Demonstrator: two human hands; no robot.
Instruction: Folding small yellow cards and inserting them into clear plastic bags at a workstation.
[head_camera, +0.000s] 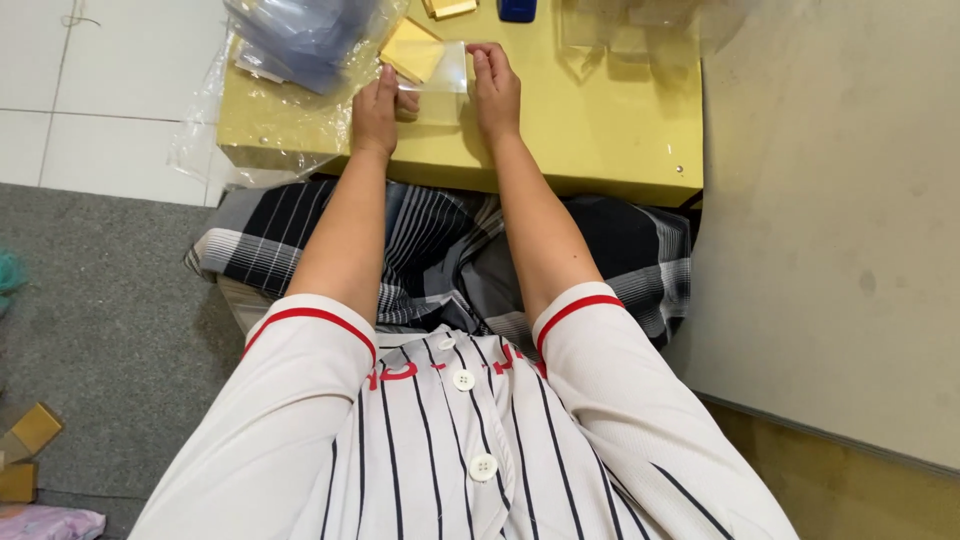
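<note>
Both hands, left (376, 108) and right (494, 88), pinch clear sleeve (447, 72) (yellow card (413, 50) half inside) over yellow table (600, 130).

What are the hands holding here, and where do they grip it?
Both hands hold a small clear plastic sleeve on the yellow table: the left hand at its left edge, the right hand at its right edge. A yellow card sits partly inside.

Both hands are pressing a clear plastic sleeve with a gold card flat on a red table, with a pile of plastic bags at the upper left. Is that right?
Not quite: the table is yellow, not red. The head view shows the left hand and right hand on the clear plastic sleeve with the gold card, and the pile of plastic bags at upper left.
</note>
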